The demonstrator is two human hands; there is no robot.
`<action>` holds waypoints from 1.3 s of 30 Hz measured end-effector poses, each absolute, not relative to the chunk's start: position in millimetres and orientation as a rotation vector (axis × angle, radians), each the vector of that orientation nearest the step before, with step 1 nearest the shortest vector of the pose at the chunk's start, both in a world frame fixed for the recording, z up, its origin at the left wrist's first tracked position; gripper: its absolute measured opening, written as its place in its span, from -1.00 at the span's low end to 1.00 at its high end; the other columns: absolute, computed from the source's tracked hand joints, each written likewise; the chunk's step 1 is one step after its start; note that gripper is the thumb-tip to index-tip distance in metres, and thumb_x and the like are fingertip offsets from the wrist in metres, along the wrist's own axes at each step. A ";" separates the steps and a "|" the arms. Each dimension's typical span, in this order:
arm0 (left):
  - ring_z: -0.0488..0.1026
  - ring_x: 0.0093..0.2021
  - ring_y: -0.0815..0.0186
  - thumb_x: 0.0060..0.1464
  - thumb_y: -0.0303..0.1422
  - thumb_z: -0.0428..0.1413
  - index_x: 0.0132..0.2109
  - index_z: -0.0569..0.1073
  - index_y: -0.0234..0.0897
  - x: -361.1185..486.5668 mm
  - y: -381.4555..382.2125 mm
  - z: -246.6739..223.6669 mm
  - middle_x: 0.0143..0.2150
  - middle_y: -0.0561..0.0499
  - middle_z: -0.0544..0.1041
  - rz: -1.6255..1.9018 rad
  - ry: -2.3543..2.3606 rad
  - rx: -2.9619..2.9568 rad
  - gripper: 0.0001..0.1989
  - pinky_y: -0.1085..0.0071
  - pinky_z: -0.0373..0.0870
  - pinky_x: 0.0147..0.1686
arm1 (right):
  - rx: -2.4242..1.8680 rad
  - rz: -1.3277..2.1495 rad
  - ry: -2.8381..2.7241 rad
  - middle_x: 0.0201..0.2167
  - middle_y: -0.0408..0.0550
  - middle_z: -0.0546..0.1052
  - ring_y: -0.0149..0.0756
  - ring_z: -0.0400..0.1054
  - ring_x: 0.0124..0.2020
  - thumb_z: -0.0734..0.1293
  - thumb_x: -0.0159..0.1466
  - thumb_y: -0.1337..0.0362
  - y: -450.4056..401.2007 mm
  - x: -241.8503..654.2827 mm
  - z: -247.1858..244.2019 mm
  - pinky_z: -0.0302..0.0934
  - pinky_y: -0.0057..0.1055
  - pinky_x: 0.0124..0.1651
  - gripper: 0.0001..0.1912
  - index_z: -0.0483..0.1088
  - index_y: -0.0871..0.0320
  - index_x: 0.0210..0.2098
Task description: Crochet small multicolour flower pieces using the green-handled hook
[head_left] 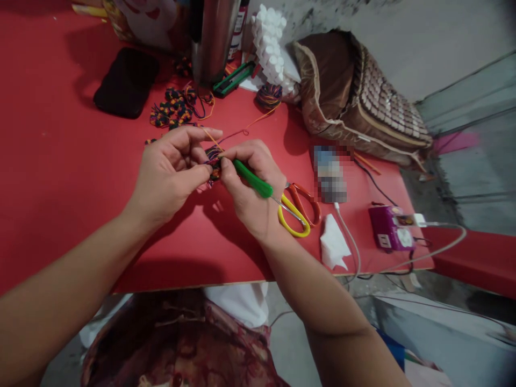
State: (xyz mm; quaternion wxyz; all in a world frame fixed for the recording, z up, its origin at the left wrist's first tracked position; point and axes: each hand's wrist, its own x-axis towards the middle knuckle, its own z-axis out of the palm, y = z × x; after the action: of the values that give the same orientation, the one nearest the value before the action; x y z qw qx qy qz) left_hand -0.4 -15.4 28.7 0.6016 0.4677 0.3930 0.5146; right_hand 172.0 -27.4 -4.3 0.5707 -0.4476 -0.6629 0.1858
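My left hand point(171, 174) pinches a small piece of dark multicoloured crochet work point(215, 167) between thumb and fingers, its index finger raised with an orange-purple yarn strand against it. My right hand point(253, 183) is closed on a green-handled crochet hook point(256, 180), whose metal shaft points back past the wrist. The hook's working tip is hidden at the crochet work, where both hands meet. From there the yarn runs to a small multicoloured yarn ball point(269, 97) farther back. Finished-looking crochet pieces point(173, 107) in the same colours lie beyond my left hand.
On the red table point(60, 177), scissors with yellow and red handles point(300, 209) lie beside my right wrist. Around them are white tissue point(334, 244), a blurred phone point(330, 174) on a cable and a purple power box point(391, 228). A black pouch point(127, 82), metal bottle point(215, 40) and brown bag point(342, 80) stand behind.
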 end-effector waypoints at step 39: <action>0.71 -0.22 0.19 0.11 -0.51 0.57 -0.02 0.82 -0.02 -8.4 -3.0 10.4 -0.26 0.07 0.72 1.151 0.828 0.867 -0.65 0.19 0.73 -0.14 | -0.968 0.892 -1.344 -0.33 -0.19 0.65 -0.32 0.51 -0.37 0.57 0.49 0.21 -25.4 171.6 -2.1 0.51 -0.27 -0.20 -0.91 0.68 -0.03 -0.20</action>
State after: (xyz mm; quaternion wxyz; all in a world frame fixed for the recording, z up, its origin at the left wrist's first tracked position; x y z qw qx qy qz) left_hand -8.4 -3.0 10.4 0.6743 0.3851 0.3679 0.5116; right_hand 171.6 -25.4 -2.1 0.5894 -0.4156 -0.5771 0.3832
